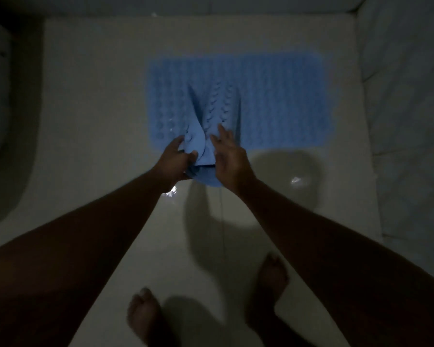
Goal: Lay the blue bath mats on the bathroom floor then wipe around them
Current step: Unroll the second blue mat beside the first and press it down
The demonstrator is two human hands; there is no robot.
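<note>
One blue bath mat (281, 101) lies flat on the pale bathroom floor (98, 108), far from me and right of centre. A second blue mat (216, 113), studded with small suction cups, hangs folded and crumpled above it. My left hand (176, 161) is closed on the near left edge of this folded mat. My right hand (229, 159) rests against its right side with the fingers spread and extended; the grip itself is hidden behind the hand.
A curved white toilet base (0, 121) stands at the far left. Tiled walls (406, 108) rise on the right and at the back. My bare feet (145, 314) stand on the near floor. Glare spots show on the wet-looking tiles.
</note>
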